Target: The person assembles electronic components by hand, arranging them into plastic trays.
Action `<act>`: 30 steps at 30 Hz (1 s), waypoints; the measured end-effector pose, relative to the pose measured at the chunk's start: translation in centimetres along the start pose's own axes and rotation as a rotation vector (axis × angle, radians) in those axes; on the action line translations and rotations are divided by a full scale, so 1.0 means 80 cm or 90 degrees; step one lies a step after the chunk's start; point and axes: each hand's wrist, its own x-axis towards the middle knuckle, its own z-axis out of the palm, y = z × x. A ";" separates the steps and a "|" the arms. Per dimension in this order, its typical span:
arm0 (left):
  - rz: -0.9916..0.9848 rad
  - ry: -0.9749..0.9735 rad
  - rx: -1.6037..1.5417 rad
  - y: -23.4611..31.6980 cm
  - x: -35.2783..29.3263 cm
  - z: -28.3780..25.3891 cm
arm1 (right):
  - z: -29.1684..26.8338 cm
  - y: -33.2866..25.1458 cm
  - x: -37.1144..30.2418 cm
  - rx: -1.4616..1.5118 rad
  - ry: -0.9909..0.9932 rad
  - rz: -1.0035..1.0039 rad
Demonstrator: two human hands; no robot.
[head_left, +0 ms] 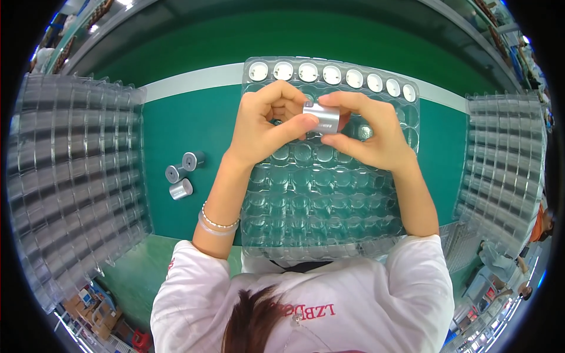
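Note:
A small silver metal cylinder [327,117] is held sideways between both hands, above a clear plastic tray [276,203]. My left hand [265,120] pinches its left end, the thumb lying along the side. From the right, my right hand [374,129] grips the other end between thumb and fingers. The tray has rows of round pockets. Its far row holds several cylinders with white round tops [307,72]; the pockets nearer me look unfilled. Left of the tray, three more silver cylinders [181,189] lie or stand close together on the green mat.
A tall stack of clear trays [76,176] stands at the left, and another tray stack [500,165] at the right. The green work surface [170,123] has a pale strip along its far side. Boxes [91,312] and people show at the lower rim.

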 end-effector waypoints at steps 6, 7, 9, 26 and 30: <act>0.131 -0.034 0.062 0.002 0.004 0.005 | -0.003 0.002 0.003 0.001 0.035 -0.046; 0.137 -0.025 0.072 0.002 0.004 0.005 | -0.003 0.002 0.002 0.002 0.035 -0.044; 0.142 -0.016 0.081 0.002 0.004 0.006 | -0.002 0.003 0.002 -0.006 0.050 -0.044; 0.318 -0.056 0.220 0.000 0.009 0.007 | 0.002 0.007 0.006 -0.064 0.040 -0.023; 0.293 -0.016 0.198 -0.002 0.007 0.010 | 0.002 0.007 0.005 -0.059 0.042 -0.029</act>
